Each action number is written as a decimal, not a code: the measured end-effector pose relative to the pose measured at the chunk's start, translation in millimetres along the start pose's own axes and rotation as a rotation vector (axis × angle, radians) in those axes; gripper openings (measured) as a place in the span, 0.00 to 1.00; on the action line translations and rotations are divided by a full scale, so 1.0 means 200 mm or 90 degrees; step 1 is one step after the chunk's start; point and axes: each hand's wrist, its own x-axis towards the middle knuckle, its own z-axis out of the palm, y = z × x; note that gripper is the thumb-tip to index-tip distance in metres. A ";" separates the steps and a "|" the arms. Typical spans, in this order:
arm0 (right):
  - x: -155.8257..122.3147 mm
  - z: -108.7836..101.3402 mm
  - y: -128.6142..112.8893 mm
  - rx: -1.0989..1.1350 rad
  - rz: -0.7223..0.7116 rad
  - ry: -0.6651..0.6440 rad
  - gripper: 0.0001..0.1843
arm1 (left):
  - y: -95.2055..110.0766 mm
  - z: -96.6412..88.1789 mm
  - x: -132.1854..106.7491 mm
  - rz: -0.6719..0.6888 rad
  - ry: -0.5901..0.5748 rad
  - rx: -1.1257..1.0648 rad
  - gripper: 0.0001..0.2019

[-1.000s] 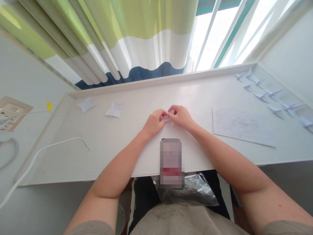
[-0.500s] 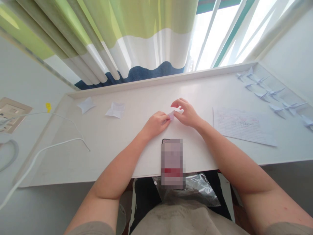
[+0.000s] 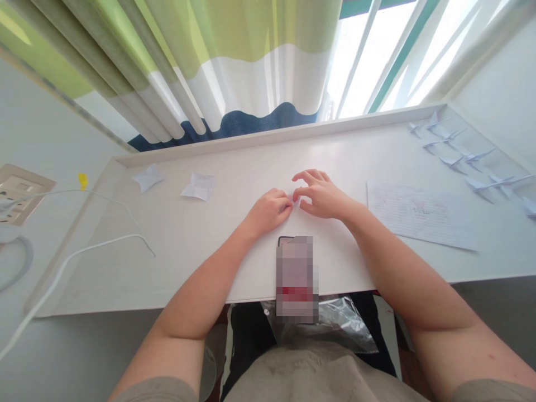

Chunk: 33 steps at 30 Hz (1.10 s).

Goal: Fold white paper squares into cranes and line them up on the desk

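Observation:
My left hand (image 3: 268,211) and my right hand (image 3: 320,194) meet over the middle of the white desk (image 3: 176,234). Between their fingertips is a small folded piece of white paper (image 3: 293,201), mostly hidden by the fingers. The left hand pinches it, curled into a loose fist. The right thumb and forefinger press on it while the other right fingers spread out above. A phone (image 3: 296,278) lies just in front of my wrists at the desk's near edge.
Two folded paper pieces (image 3: 147,177) (image 3: 198,186) lie at the back left. A written sheet (image 3: 421,215) lies to the right, with several folded paper cranes (image 3: 458,159) beyond it. A white cable (image 3: 84,251) crosses the left side. Curtains (image 3: 209,67) hang behind.
One second ago both hands were closed tightly on the paper; the right fingers then lifted and spread, and now the right thumb and forefinger press back onto the paper.

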 end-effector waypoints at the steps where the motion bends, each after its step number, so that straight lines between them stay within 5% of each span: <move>1: 0.00 0.00 0.00 -0.001 -0.006 0.003 0.12 | 0.00 0.00 0.00 -0.006 0.000 -0.002 0.10; 12: -0.03 -0.02 0.04 0.073 0.020 -0.022 0.09 | 0.03 -0.02 -0.01 -0.079 0.027 -0.101 0.10; 21: -0.01 0.04 0.06 0.158 0.053 0.048 0.07 | -0.01 -0.01 -0.01 -0.102 0.039 -0.104 0.06; 24: 0.00 0.06 0.07 0.181 0.051 0.052 0.15 | -0.03 0.01 -0.01 -0.060 0.036 -0.072 0.09; 33: 0.04 0.09 0.09 0.211 0.104 0.025 0.08 | -0.06 0.01 -0.02 0.063 0.023 0.079 0.10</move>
